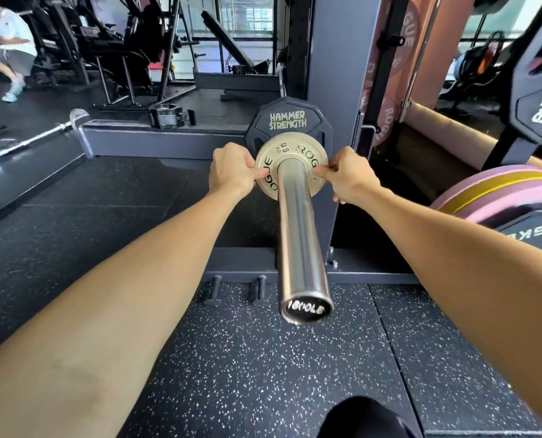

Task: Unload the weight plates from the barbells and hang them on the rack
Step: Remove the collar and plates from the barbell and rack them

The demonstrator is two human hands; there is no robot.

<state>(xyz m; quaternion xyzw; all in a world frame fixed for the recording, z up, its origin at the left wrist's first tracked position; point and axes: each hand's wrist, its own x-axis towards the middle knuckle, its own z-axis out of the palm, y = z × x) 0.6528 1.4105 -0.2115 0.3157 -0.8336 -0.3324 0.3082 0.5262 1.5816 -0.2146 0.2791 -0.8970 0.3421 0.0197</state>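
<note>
Left hand and right hand pinch opposite rims of the small pale plate on the barbell sleeve (flush against the black plate behind), where uneven pull could jam it; rack upright stands close behind.
</note>
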